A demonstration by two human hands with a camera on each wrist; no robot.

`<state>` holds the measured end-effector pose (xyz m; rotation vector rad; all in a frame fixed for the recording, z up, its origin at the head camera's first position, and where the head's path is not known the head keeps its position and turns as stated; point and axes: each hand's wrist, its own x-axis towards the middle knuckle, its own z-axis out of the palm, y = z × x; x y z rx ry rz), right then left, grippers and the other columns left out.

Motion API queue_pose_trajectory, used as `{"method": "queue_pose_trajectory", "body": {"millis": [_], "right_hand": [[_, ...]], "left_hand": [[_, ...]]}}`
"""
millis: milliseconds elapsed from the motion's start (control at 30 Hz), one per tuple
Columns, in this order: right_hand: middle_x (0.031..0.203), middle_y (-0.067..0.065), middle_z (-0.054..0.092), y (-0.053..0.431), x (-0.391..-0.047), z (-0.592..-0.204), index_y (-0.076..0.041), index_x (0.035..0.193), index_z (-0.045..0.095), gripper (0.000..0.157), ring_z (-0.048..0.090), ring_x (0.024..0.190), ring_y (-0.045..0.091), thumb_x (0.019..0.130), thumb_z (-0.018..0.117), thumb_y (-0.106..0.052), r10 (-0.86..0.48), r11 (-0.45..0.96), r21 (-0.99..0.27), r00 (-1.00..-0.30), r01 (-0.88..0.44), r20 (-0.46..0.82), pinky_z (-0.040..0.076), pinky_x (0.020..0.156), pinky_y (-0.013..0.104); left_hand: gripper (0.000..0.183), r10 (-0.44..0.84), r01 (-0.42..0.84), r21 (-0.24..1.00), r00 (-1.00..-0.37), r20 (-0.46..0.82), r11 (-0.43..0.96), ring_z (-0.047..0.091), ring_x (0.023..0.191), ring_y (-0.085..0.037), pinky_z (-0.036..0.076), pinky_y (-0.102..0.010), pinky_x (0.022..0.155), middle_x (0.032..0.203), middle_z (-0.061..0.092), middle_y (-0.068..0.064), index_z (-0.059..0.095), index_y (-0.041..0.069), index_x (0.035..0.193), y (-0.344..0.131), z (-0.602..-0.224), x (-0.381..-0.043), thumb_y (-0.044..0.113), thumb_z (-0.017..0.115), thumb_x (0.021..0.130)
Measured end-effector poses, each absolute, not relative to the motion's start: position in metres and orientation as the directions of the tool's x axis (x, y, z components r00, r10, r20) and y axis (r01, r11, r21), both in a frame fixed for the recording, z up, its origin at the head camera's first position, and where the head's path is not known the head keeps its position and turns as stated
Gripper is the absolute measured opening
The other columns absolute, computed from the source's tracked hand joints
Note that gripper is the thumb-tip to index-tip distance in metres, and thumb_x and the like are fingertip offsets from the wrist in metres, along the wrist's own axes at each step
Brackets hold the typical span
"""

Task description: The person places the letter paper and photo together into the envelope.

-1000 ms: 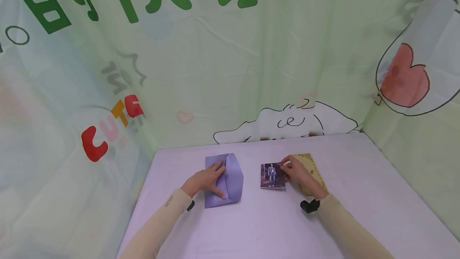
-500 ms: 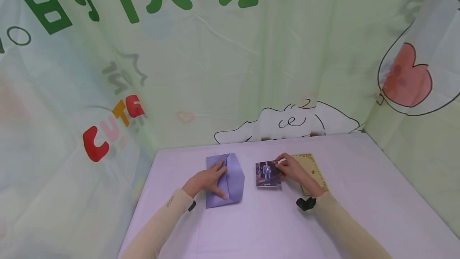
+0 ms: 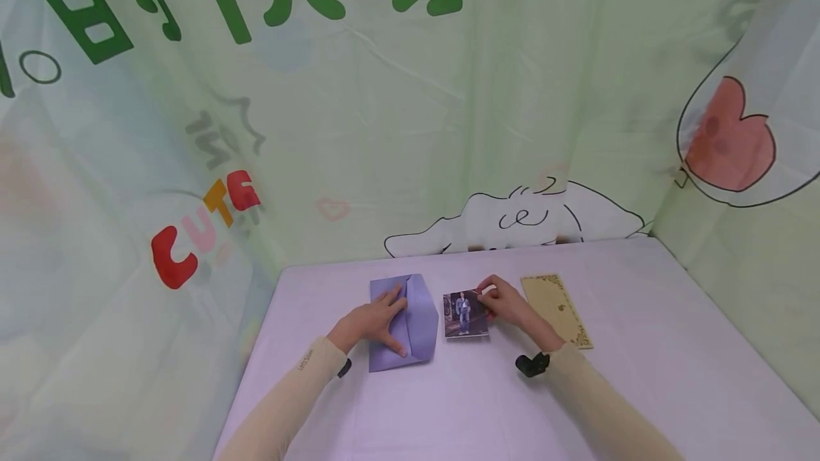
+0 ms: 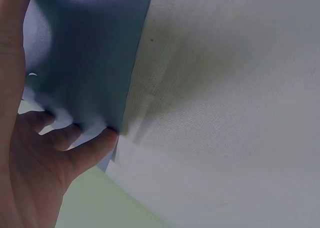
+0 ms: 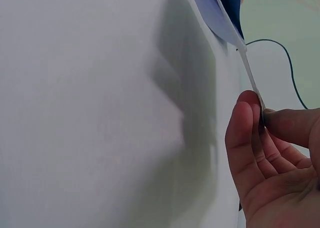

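A lilac envelope lies on the table with its flap unfolded to the right. My left hand rests on it, fingers and thumb spread over the paper. In the left wrist view, fingertips touch down at the envelope's edge. Just right of the flap is a photo of a standing person in blue clothes. My right hand pinches the photo's right edge between thumb and fingers. The right wrist view shows the photo edge-on, raised above the table, the hand gripping its end.
To the right of my right hand lies a yellowish card with a dark ornamental border. A pale lilac cloth covers the table. Behind it and at both sides hang printed curtains with green lettering and cartoon drawings.
My right hand has carried the photo left, closer to the envelope's flap. More of the yellowish card is uncovered. My left hand has stayed on the envelope.
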<state>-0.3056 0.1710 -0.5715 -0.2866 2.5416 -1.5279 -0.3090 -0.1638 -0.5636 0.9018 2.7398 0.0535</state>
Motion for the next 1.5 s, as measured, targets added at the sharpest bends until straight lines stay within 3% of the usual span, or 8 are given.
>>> {"method": "queue_pose_trajectory", "body": {"millis": [567, 933, 1500], "right_hand": [[0.079, 0.022, 0.069, 0.132, -0.308, -0.580, 0.005, 0.115, 0.051, 0.020, 0.061, 0.058, 0.021, 0.099, 0.058, -0.003, -0.283, 0.416, -0.905, -0.958, -0.093, -0.031, 0.052, 0.055, 0.030], [0.081, 0.027, 0.068, 0.115, -0.312, -0.580, 0.006, 0.117, 0.051, 0.021, 0.060, 0.058, 0.018, 0.100, 0.058, -0.005, -0.317, 0.418, -0.900, -0.948, -0.120, -0.021, 0.052, 0.055, 0.030], [0.078, 0.022, 0.069, 0.089, -0.316, -0.586, 0.004, 0.116, 0.053, 0.020, 0.060, 0.057, 0.017, 0.099, 0.059, -0.004, -0.324, 0.422, -0.901, -0.945, -0.105, -0.041, 0.050, 0.053, 0.026]], "left_hand": [[0.096, 0.584, 0.574, 0.113, -0.780, -0.226, 0.811, 0.031, 0.149, -0.042, 0.049, -0.056, 0.101, 0.167, 0.017, -0.017, 0.041, 0.022, 0.138, -0.163, -0.560, -0.306, 0.072, 0.080, 0.065], [0.102, 0.579, 0.569, 0.114, -0.781, -0.233, 0.814, 0.028, 0.150, -0.042, 0.047, -0.055, 0.104, 0.168, 0.015, -0.017, 0.039, 0.022, 0.143, -0.164, -0.561, -0.307, 0.074, 0.079, 0.065], [0.111, 0.588, 0.575, 0.124, -0.777, -0.224, 0.809, 0.028, 0.150, -0.042, 0.047, -0.055, 0.105, 0.169, 0.013, -0.016, 0.035, 0.021, 0.151, -0.167, -0.564, -0.309, 0.075, 0.078, 0.065]]}}
